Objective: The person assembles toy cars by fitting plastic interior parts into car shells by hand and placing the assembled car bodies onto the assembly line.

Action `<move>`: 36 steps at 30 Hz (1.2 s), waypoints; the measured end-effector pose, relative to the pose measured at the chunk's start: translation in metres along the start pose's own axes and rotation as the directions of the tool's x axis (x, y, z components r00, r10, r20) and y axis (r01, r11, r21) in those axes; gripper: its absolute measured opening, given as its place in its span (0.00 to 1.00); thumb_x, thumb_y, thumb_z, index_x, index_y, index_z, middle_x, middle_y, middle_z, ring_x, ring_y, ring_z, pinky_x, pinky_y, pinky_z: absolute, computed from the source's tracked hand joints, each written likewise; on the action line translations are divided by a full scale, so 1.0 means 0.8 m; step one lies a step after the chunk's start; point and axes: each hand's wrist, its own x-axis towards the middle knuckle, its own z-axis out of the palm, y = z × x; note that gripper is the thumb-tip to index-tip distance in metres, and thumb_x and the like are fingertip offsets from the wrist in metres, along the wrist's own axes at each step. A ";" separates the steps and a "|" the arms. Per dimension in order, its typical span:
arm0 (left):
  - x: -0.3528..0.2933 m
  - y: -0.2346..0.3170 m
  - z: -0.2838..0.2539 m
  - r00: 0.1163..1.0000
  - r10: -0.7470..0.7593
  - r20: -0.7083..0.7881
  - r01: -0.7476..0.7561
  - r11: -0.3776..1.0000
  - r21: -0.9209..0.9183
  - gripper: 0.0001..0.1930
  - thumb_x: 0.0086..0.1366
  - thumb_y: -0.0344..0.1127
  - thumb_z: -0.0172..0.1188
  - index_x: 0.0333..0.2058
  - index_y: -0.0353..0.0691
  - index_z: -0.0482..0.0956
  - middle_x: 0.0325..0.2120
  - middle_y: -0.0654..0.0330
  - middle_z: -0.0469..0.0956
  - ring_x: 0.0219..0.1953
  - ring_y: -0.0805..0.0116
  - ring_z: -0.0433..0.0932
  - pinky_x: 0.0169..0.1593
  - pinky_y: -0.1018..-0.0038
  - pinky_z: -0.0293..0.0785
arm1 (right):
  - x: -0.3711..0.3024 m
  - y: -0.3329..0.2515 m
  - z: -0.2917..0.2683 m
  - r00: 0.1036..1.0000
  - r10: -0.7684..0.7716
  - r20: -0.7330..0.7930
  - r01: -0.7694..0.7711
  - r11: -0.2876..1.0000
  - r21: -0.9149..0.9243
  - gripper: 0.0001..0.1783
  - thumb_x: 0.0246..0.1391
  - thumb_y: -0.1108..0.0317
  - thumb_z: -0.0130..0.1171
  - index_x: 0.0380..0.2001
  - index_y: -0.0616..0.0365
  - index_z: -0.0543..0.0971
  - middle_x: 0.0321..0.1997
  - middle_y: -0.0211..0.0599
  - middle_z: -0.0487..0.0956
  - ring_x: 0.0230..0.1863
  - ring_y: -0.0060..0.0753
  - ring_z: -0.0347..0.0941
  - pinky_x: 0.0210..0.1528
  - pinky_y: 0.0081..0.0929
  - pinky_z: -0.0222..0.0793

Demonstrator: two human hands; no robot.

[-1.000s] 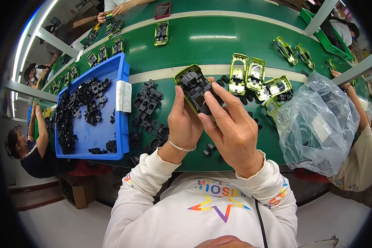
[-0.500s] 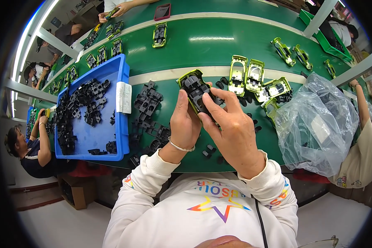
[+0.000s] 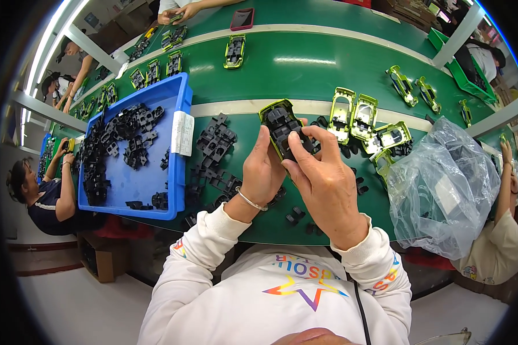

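Observation:
A lime-green toy car body (image 3: 267, 107) is held over the green table, with a black seat insert (image 3: 283, 122) sitting inside it. My left hand (image 3: 261, 172) grips the body from its left side, thumb along the edge. From the right, my right hand (image 3: 326, 178) holds the same car, its thumb and index finger against the near part of the black insert. Those fingers hide the car's near end. Several more green car bodies (image 3: 363, 117) lie to the right of my hands. A pile of black seat inserts (image 3: 217, 138) lies to the left.
A blue tray (image 3: 181, 164) of black parts stands at the left. Clear plastic bags (image 3: 443, 192) bulge over the table's right edge. Small black pieces (image 3: 295, 215) lie near my body. Farther off are a phone (image 3: 243, 19) and a green crate (image 3: 463, 72). Other people sit around the tables.
The view has shifted slightly, so the table's contents appear a little to the right and lower. Both my hands keep hold of the car, the right fingers still pressed on the insert.

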 end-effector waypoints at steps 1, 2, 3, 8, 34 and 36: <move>0.001 0.000 -0.001 1.000 -0.004 -0.013 0.005 1.000 0.030 0.28 0.78 0.54 0.33 0.62 0.37 0.62 0.57 0.53 0.72 0.58 0.61 0.72 0.64 0.62 0.65 | 0.004 -0.002 -0.003 0.999 0.012 0.031 -0.012 1.000 -0.002 0.24 0.51 0.74 0.67 0.53 0.59 0.77 0.54 0.42 0.72 0.28 0.34 0.78 0.28 0.32 0.74; 0.002 -0.002 -0.003 1.000 -0.003 -0.013 0.004 1.000 0.030 0.28 0.78 0.54 0.33 0.62 0.37 0.62 0.57 0.53 0.72 0.58 0.61 0.72 0.64 0.62 0.65 | 0.006 -0.003 -0.006 0.998 0.024 0.064 -0.024 1.000 -0.005 0.24 0.51 0.75 0.67 0.53 0.59 0.77 0.54 0.42 0.71 0.27 0.34 0.78 0.28 0.33 0.74; 0.003 -0.003 -0.006 0.999 0.005 -0.034 -0.004 0.999 0.037 0.26 0.77 0.51 0.37 0.62 0.37 0.62 0.56 0.53 0.73 0.57 0.62 0.73 0.64 0.63 0.66 | 0.008 -0.003 -0.007 0.998 0.024 0.064 -0.023 1.000 -0.005 0.24 0.51 0.75 0.67 0.53 0.59 0.77 0.54 0.42 0.71 0.27 0.34 0.78 0.28 0.33 0.74; 0.008 -0.002 0.004 0.995 0.081 -0.049 -0.066 0.966 0.248 0.22 0.72 0.40 0.44 0.60 0.36 0.63 0.56 0.50 0.72 0.54 0.61 0.75 0.59 0.64 0.72 | 0.003 0.001 -0.016 0.995 0.033 0.093 -0.041 0.996 0.081 0.25 0.49 0.75 0.67 0.53 0.59 0.78 0.52 0.40 0.71 0.29 0.33 0.76 0.31 0.32 0.73; 0.091 0.036 -0.055 0.958 0.004 -0.285 0.075 0.961 0.267 0.19 0.70 0.33 0.53 0.54 0.26 0.69 0.51 0.44 0.77 0.53 0.48 0.79 0.51 0.61 0.82 | -0.075 0.132 -0.057 0.972 0.163 0.171 -0.107 0.950 -0.294 0.08 0.51 0.69 0.66 0.36 0.54 0.82 0.35 0.37 0.78 0.36 0.46 0.76 0.36 0.40 0.69; 0.087 0.028 -0.048 0.977 -0.021 -0.212 0.095 0.934 0.345 0.18 0.70 0.33 0.54 0.53 0.27 0.70 0.48 0.46 0.79 0.47 0.52 0.82 0.45 0.63 0.84 | -0.068 0.129 -0.045 0.951 0.227 0.210 -0.150 0.933 -0.327 0.08 0.51 0.69 0.66 0.35 0.55 0.81 0.35 0.38 0.78 0.36 0.47 0.76 0.37 0.42 0.70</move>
